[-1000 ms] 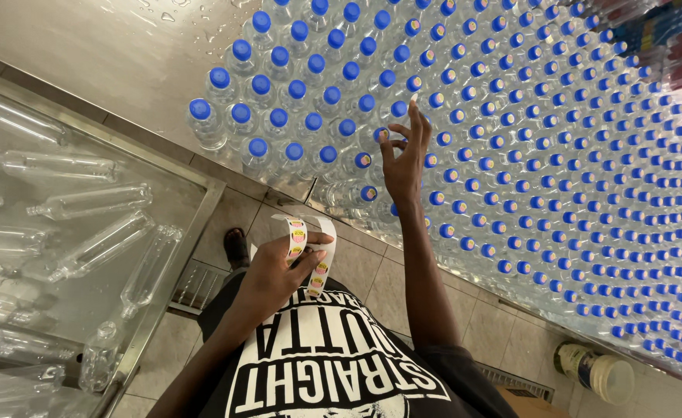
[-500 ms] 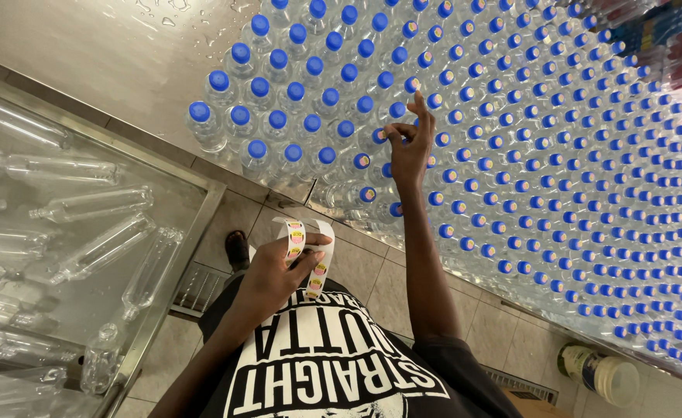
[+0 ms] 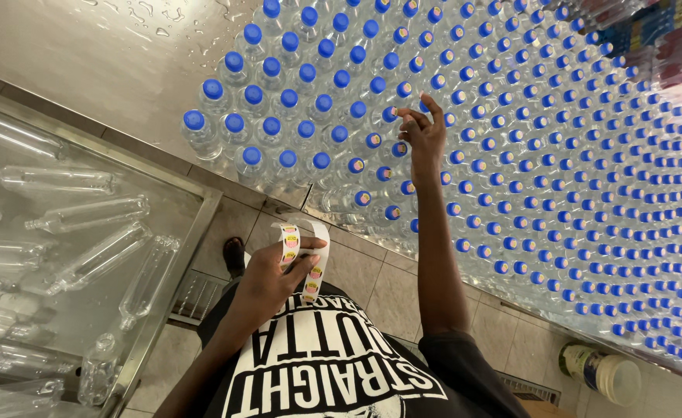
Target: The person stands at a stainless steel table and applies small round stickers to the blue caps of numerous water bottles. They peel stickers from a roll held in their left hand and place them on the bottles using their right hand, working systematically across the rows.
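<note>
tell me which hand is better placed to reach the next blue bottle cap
Right, probably. The right hand is stretched out over the blue bottle caps, fingertips at one. The left hand is back by the body, gripping the sticker strip.

Beige tiled floor, wet steel table, metal-framed glass bin, floor drain grate

Sticker strip: white backing tape carrying small round red-and-yellow labels, looping in an arch at lower centre of the frame, drooping at both ends.

Capped bottles: clear plastic, blue caps, standing upright in dense rows, filling the upper centre and right; many caps are bearing round stickers.
</note>
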